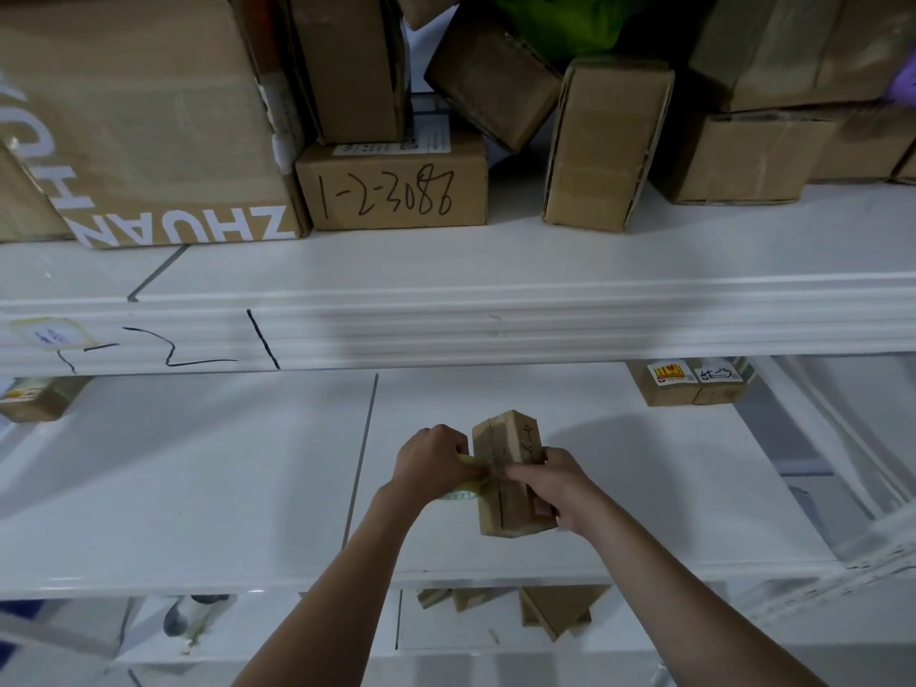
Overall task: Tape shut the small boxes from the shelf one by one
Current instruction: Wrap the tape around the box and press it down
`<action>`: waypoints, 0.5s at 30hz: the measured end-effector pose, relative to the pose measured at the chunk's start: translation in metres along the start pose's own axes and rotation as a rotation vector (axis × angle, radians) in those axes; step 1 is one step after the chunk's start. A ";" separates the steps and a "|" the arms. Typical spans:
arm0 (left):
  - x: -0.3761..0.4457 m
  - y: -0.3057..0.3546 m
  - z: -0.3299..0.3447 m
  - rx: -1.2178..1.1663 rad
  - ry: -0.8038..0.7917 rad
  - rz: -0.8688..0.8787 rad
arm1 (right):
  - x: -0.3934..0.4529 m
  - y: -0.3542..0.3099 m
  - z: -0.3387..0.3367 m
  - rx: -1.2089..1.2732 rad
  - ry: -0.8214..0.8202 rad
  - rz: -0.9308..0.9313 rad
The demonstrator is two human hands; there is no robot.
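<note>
- Small box (510, 476) is stood on end over the middle shelf (198, 488), roughly centre frame, held between both hands; can't tell if its base rests on the shelf or hangs just above.
- Right hand (550, 488): grip clenched round the box's right side, thumb lying across the front face near the seam; fingers behind the box are hidden.
- Left hand (431, 463): grip grasping a tape roll (461, 493), pressed up to the box's left edge. Only a yellowish-green sliver of the roll shows under & beside the fist; rest is covered by the hand.
- Tape strip itself hard to make out; a faint glossy band seems to cross the box at thumb level, not certain.
- Dark line runs down the box front, w/ some handwriting on the upper right face, too small to read.
- Upper shelf (495, 270) carries a crowd of cartons, most cut off by the top edge. One carton (391, 190) has "1-2-3088" or similar written on it, seen upside down; big carton (148, 116) at left shows white letters "ZHUAN", rest cropped.
- Green thing (560, 22) behind the cartons at top, mostly hidden.
- Labelled box (689, 384) at back right of the middle shelf, half tucked under the upper shelf's lip; another box (39, 396) at far left, partly cut off.
- Marker scrawl on the shelf lip at left, plus a taped note, illegible.
- Lower shelf: a few cardboard pieces (545, 612) peek out below, blurred.
</note>
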State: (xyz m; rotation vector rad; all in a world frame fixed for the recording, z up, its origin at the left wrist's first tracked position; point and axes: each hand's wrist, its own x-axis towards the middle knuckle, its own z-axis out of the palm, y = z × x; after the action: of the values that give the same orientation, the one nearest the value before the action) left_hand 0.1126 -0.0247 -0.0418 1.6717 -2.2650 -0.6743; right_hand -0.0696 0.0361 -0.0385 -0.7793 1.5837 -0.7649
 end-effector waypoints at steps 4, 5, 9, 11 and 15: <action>-0.001 -0.017 -0.016 -0.244 -0.099 0.023 | 0.002 0.000 -0.013 0.023 -0.010 0.038; -0.002 -0.021 -0.021 -0.294 -0.129 0.043 | 0.003 0.001 -0.016 0.039 -0.023 0.046; -0.003 -0.034 -0.033 -0.439 -0.261 0.068 | 0.003 -0.001 -0.024 0.080 -0.060 0.051; -0.002 -0.036 -0.034 -0.426 -0.269 0.070 | 0.002 -0.002 -0.025 0.075 -0.073 0.044; 0.002 -0.038 -0.034 -0.388 -0.276 0.089 | 0.000 -0.001 -0.027 0.095 -0.091 0.049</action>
State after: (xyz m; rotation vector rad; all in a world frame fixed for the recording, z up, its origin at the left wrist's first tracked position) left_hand 0.1591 -0.0428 -0.0319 1.3542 -2.1787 -1.2943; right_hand -0.0960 0.0372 -0.0339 -0.6943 1.4691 -0.7530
